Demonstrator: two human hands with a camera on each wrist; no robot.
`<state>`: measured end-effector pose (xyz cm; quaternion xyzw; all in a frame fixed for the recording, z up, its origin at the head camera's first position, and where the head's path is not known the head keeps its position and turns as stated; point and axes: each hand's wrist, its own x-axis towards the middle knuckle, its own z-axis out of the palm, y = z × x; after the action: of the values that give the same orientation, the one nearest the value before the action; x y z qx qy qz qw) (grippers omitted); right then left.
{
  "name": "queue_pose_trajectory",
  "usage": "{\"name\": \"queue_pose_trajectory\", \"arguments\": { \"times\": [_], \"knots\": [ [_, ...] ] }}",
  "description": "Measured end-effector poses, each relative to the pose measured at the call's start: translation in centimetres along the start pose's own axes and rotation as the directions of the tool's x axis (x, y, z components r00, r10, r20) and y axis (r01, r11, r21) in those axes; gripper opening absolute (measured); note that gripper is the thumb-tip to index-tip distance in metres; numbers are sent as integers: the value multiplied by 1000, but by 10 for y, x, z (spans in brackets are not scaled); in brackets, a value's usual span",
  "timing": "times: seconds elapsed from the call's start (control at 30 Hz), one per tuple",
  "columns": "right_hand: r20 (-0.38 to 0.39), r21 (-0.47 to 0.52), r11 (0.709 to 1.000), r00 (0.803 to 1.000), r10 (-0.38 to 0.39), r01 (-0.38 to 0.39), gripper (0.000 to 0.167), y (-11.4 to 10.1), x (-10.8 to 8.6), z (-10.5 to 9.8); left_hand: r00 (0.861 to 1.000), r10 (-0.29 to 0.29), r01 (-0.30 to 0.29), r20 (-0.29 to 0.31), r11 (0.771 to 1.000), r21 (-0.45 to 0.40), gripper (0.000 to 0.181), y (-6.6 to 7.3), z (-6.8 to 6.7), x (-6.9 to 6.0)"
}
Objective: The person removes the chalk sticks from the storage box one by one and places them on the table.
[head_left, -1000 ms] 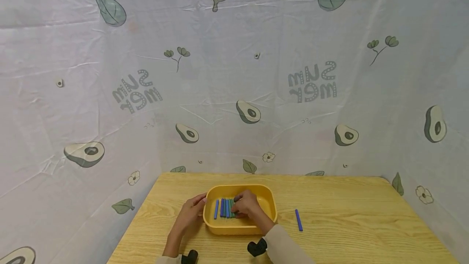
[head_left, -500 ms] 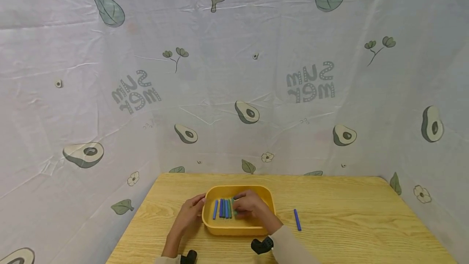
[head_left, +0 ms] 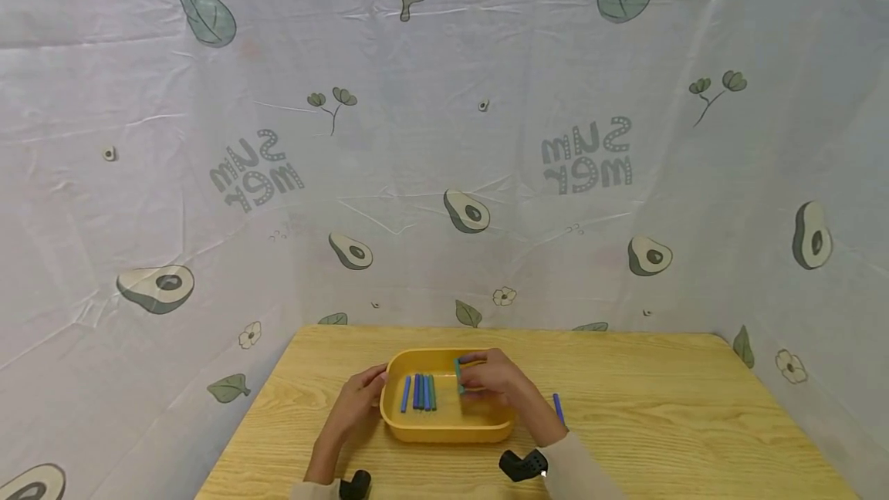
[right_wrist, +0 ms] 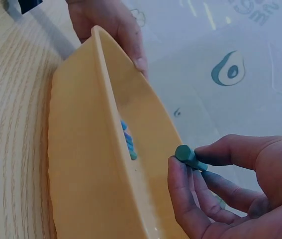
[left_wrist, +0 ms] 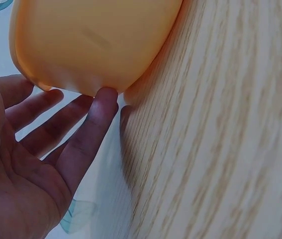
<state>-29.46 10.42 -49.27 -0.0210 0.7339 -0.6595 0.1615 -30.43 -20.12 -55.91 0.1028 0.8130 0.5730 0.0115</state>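
My right hand [head_left: 495, 378] pinches a green stick [head_left: 458, 376] over the right half of the yellow tray [head_left: 444, 434]. In the right wrist view the stick's end [right_wrist: 184, 153] shows between thumb and fingertips of the right hand [right_wrist: 245, 189], above the tray's rim. Several blue and green sticks [head_left: 427, 393] lie side by side in the tray's left half, with one blue stick [head_left: 406, 394] a little apart at their left. My left hand [head_left: 356, 406] touches the tray's left end; its fingertips rest against the outer wall in the left wrist view [left_wrist: 81, 45].
On the wooden table [head_left: 646, 407], right of the tray, lies a blue stick [head_left: 559, 407], partly covered by my right forearm. A printed sheet [head_left: 514, 253] hangs behind the table and at both sides.
My right hand has lifted away from the row and moved right with a green stick in its fingers. My left hand remains at the tray's left end.
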Motion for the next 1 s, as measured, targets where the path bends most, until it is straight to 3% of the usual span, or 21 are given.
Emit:
{"name": "queue_pose_trajectory", "arguments": {
  "times": [0.27, 1.0],
  "knots": [
    [23, 29, 1000, 1000, -11, 10, 56, 1, -7, -14, 999, 13, -13, -35, 1000, 3, 44, 2, -2, 3],
    [12, 47, 998, 999, -38, 38, 62, 4, -38, -70, 1000, -18, 17, -23, 999, -39, 45, 0, 1, -1]
  ]
}}
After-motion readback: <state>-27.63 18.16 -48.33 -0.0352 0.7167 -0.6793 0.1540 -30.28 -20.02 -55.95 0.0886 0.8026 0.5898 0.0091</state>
